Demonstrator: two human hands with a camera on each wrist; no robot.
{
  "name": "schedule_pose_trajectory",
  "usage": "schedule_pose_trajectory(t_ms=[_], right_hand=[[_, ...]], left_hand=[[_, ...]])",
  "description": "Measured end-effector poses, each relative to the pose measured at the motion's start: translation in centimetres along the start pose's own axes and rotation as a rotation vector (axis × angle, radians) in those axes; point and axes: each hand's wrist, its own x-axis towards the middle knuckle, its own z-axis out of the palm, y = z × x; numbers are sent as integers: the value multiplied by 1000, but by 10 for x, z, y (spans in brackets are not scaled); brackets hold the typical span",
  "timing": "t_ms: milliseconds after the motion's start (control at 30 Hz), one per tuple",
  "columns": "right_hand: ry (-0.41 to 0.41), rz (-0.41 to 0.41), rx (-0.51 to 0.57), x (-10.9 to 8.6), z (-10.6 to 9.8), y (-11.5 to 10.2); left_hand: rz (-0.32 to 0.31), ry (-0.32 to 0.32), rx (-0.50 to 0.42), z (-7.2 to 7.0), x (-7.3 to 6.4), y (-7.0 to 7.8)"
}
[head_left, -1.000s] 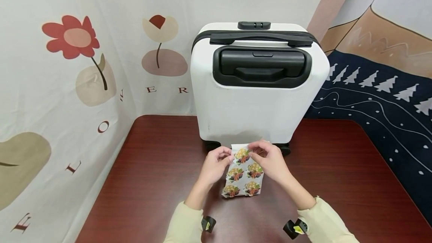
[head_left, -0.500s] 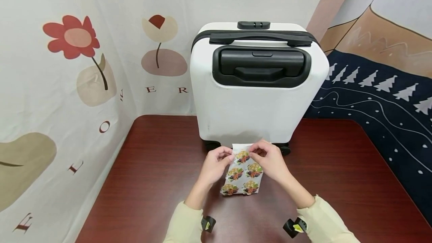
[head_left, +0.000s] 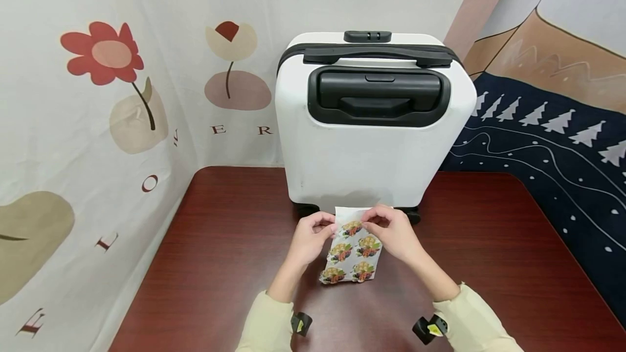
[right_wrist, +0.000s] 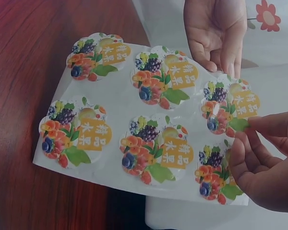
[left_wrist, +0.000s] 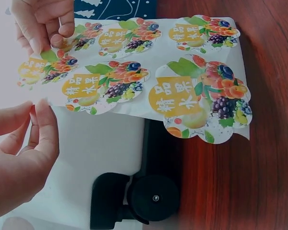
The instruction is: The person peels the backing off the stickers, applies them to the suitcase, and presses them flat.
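A white sheet of fruit stickers (head_left: pixel 348 249) is held up in front of the suitcase, its printed side facing me. On it are several scalloped stickers showing grapes, berries and yellow lettering. My left hand (head_left: pixel 309 239) pinches the sheet's left edge near the top between thumb and fingertips. With thumb and forefinger, my right hand (head_left: pixel 393 234) pinches the leaf edge of an upper sticker (right_wrist: pixel 229 106), which still lies against the sheet. Part of another upper sticker (right_wrist: pixel 213 175) is hidden behind the right fingers in the right wrist view.
A white suitcase (head_left: pixel 357 162) with black handles stands upright at the back of the reddish-brown table (head_left: pixel 220 254). One black wheel (left_wrist: pixel 153 197) shows below the sheet. Printed cloth (head_left: pixel 235 145) hangs behind and along the left; a dark tree-patterned cloth (head_left: pixel 538 145) is at the right.
The sheet's lower end has swung slightly left and up. My right hand has edged slightly right; the left has barely moved, and both keep their pinches.
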Motion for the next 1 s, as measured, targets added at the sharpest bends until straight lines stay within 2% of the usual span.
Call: schedule_pose_trajectory(t_ms=[267, 467, 800, 1000], right_hand=[[-29, 41, 71, -2, -8, 1], [-60, 55, 91, -4, -12, 2], [-82, 84, 70, -7, -11, 10], [-88, 104, 68, -7, -10, 16]], left_hand=[[7, 40, -28, -3, -1, 1], [-19, 58, -48, -6, -1, -1], [-110, 96, -71, -11, 0, -28], [-178, 120, -45, -13, 2, -43]])
